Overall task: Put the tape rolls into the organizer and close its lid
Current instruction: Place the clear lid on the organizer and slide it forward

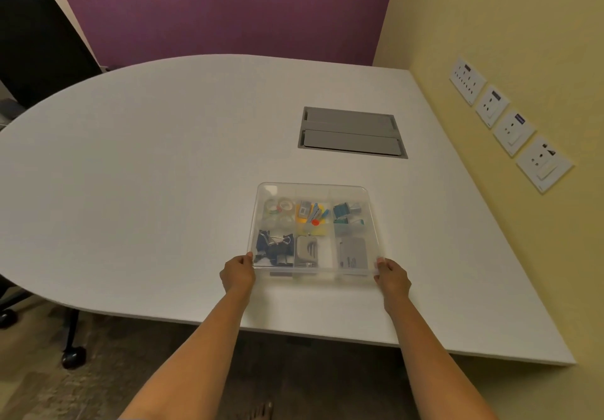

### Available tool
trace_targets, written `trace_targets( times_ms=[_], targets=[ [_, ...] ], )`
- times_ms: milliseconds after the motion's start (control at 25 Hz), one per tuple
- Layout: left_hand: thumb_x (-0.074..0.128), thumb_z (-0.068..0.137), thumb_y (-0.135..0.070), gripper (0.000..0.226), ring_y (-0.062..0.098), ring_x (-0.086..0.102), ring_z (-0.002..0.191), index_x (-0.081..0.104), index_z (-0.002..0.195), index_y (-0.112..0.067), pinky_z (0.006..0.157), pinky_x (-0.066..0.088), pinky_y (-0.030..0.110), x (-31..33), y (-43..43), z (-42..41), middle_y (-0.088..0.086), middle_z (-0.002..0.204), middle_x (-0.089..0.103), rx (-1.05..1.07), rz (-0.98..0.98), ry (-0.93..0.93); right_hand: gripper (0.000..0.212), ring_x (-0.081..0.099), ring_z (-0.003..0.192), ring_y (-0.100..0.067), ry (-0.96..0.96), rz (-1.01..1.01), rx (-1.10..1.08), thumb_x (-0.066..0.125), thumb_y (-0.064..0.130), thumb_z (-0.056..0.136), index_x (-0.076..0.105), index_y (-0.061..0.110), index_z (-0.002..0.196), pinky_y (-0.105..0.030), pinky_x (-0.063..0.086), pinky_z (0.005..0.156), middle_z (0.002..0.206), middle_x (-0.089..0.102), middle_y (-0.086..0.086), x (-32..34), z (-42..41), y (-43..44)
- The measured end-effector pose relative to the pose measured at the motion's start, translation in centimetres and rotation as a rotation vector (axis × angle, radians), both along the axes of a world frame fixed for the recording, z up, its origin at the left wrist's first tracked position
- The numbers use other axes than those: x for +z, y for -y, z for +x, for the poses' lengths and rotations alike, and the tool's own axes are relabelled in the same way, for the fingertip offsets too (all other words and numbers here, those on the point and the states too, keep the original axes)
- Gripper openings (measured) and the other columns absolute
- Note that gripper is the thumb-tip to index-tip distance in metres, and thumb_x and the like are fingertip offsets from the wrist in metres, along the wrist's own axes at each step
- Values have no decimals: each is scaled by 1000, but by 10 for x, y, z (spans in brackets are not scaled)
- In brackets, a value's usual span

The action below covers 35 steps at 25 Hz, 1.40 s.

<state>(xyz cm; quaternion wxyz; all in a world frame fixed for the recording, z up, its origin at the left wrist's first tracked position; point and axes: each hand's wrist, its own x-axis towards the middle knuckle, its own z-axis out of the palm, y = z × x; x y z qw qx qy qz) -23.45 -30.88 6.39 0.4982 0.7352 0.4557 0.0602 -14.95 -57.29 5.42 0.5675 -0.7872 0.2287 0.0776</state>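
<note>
Resting near the table's (163, 164) front edge — clear organizer (313, 230), lid down. Tape rolls (278, 207) in its far-left compartment; binder clips (273, 249) near-left. Left hand (238, 272) clamped on the near-left corner, right hand (392, 277) on the near-right corner.

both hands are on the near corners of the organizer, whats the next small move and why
Probably press the lid down along the near edge until it seats. The tape rolls already sit in the far left compartment of the organizer, and the left hand and right hand grip its near corners. Whether the lid is fully shut cannot be told.
</note>
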Motion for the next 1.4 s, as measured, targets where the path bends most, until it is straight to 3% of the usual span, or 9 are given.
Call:
trace_targets(
  times_ms=[120, 200, 320, 440, 880, 1160, 1400],
  targets=[
    [37, 103, -21, 37, 39, 58, 115, 53, 129, -1, 101, 46, 44, -1, 3, 0, 21, 128, 60, -51, 81, 5, 43, 50, 126, -36, 23, -108, 55, 44, 21, 100, 38, 10, 142, -44, 44, 106, 141, 48, -19, 1, -2, -5],
    [37, 103, -21, 41, 38, 49, 128, 41, 141, -7, 107, 41, 47, -2, 4, 3, 18, 141, 51, -139, 140, 25, 50, 38, 137, -34, 121, -311, 163, 40, 17, 101, 25, 9, 148, -44, 36, 112, 150, 37, -18, -1, -2, -10],
    [38, 102, -25, 48, 31, 34, 141, 30, 148, -12, 115, 31, 44, -3, -1, 15, 12, 155, 32, -333, 385, -16, 53, 22, 146, -29, 253, -681, 364, 38, 24, 101, 20, 9, 150, -40, 24, 120, 158, 23, -13, 0, 5, -18],
    [31, 104, -28, 49, 26, 16, 149, 23, 150, -14, 122, 17, 40, -5, -7, 38, 9, 161, 16, -510, 617, -107, 55, 15, 148, -26, 287, -857, 529, 34, 33, 102, 18, 13, 150, -38, 18, 121, 160, 18, -11, 1, 28, -29],
    [23, 102, -44, 59, 24, -1, 151, 5, 153, -19, 122, -1, 40, -17, -31, 139, 6, 163, -2, -683, 746, -207, 61, 4, 150, -26, 283, -951, 702, 30, 43, 100, 10, 18, 152, -40, 8, 122, 162, 7, -7, -3, 131, -71],
    [18, 100, -50, 61, 21, -7, 150, -4, 152, -26, 121, -4, 42, -25, -40, 171, 1, 162, -9, -702, 778, -213, 57, 1, 150, -25, 312, -1039, 722, 25, 46, 100, 6, 29, 151, -41, 2, 122, 162, 3, -3, -12, 161, -85],
    [18, 99, -52, 62, 20, -6, 150, -3, 152, -28, 122, -1, 41, -31, -40, 171, 0, 163, -7, -673, 787, -186, 55, 6, 150, -25, 353, -1030, 673, 29, 46, 100, 14, 31, 151, -41, 4, 122, 162, 12, -2, -16, 162, -86]
  ],
)
